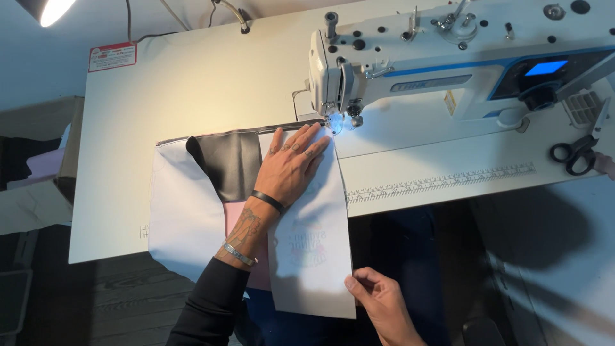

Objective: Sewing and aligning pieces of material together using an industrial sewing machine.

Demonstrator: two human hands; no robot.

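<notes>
Risk: left hand point(291, 168) flat, open on white fabric point(314, 256), fingertips near needle point(333, 126); right hand point(378, 298) pinches the hem, uneven pull could skew the seam.

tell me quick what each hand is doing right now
Left hand: open, pressed flat on the white fabric.
Right hand: fingers pinching the fabric's lower edge.

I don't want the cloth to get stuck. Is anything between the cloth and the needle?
Nothing visible. The white cloth lies flat under the left hand, its top corner already at the sewing machine's needle.
</notes>
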